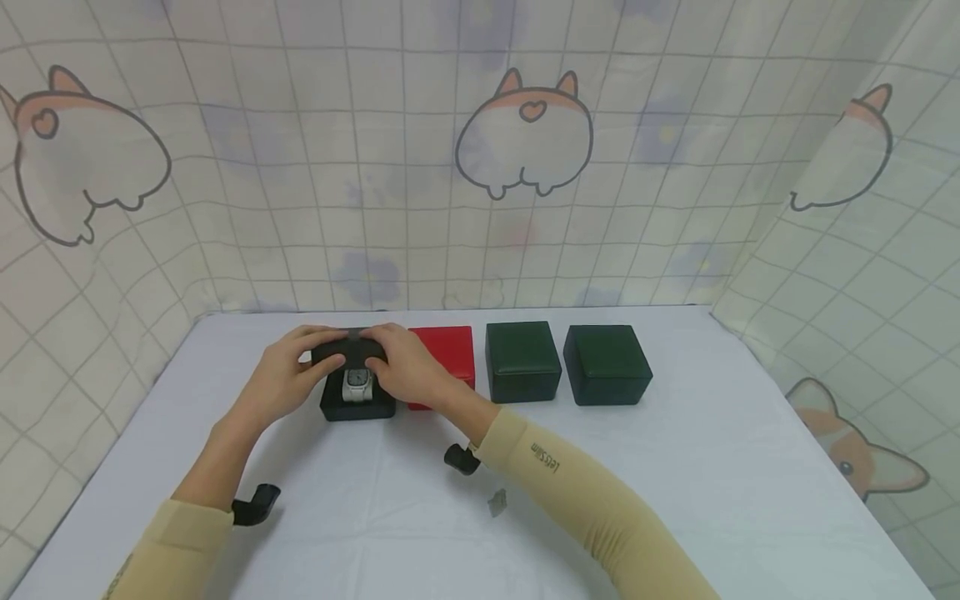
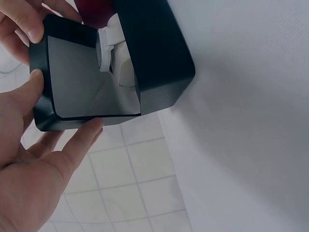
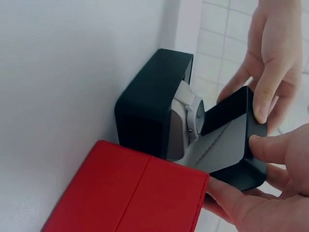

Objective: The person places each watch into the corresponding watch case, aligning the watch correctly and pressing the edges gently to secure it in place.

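A dark green watch box (image 1: 358, 410) stands at the left of the row with its hinged lid (image 1: 349, 351) partly raised. Inside it a wristwatch (image 1: 357, 385) with a pale strap and light case sits round a cushion, as the right wrist view shows up close. My left hand (image 1: 288, 372) grips the lid's left side, thumb at the front edge and fingers behind. On the lid's other side my right hand (image 1: 408, 365) holds it in the same way. Both thumbs press the lid's rim in the left wrist view.
A red box (image 1: 450, 350) stands right beside the watch box, partly behind my right hand. Further right are two closed dark green boxes (image 1: 522, 362). A small grey diamond-shaped patch (image 1: 497, 502) lies on the white table (image 1: 375, 517). Patterned curtain (image 1: 420, 167) hangs behind.
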Tool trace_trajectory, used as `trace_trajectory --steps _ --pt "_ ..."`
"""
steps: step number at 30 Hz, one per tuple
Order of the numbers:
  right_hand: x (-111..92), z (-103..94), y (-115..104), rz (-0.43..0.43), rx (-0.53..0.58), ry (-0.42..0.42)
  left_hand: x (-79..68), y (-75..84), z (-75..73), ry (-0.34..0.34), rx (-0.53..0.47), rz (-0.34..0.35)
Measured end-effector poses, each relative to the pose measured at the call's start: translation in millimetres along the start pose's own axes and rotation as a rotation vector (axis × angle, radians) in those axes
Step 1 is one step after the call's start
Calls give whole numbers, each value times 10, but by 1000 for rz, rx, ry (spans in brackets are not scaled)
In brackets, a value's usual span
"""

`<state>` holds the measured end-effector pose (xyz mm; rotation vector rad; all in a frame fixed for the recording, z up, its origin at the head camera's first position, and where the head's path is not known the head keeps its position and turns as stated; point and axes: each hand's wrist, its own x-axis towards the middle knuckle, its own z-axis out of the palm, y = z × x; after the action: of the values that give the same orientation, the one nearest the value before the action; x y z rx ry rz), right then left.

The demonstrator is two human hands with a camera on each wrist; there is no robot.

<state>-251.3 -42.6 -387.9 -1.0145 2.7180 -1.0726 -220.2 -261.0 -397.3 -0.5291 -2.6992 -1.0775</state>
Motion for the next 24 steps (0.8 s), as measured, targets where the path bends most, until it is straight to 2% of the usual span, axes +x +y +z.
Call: trace_trajectory --steps 9,24 --pt "-54 46 -24 -10 -6 13 -40 13 5 20 -13 13" --pt "-123 166 -36 -20 -102 48 -111 -55 83 74 -36 67"
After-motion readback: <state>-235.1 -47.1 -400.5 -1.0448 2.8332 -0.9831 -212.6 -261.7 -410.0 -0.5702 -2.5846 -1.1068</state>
